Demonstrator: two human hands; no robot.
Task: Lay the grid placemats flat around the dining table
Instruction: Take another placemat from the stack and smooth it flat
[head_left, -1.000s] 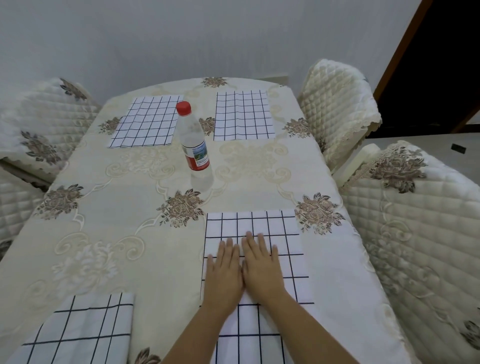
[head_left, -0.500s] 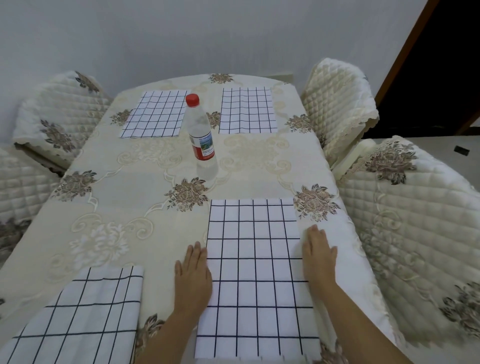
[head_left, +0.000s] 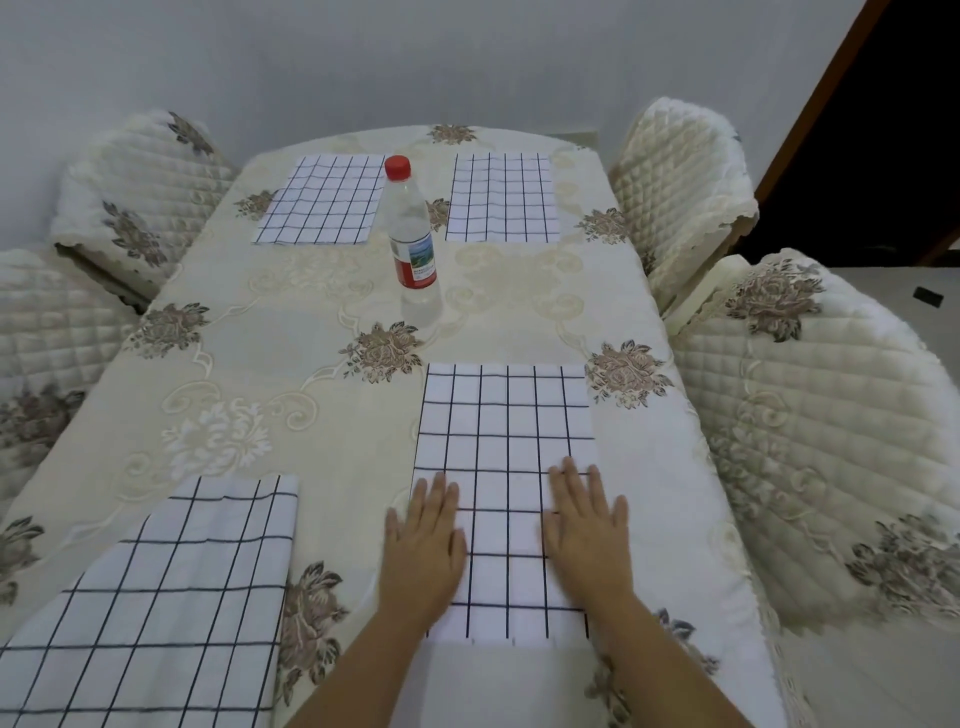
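Left hand: your left hand lies palm down with the fingers straight and close together. It presses the left edge of the front mat, partly on the mat and partly on the cloth beside it.
Right hand: your right hand is flat too, fingers slightly spread, pressing the same mat's right edge.
Front mat: it lies flat on the table at the near right, square to the table's edge, between your two hands.
Left mat: the left mat sits at the near left corner, skewed, with faint ripples along its far edge. Its near end runs out of view.
Far mats: the far-left mat and far-right mat lie flat side by side at the far end.
Bottle: the bottle, red cap on, stands upright mid-table, in line with the gap between the far mats.
Chairs: quilted chairs stand on both sides of the table.
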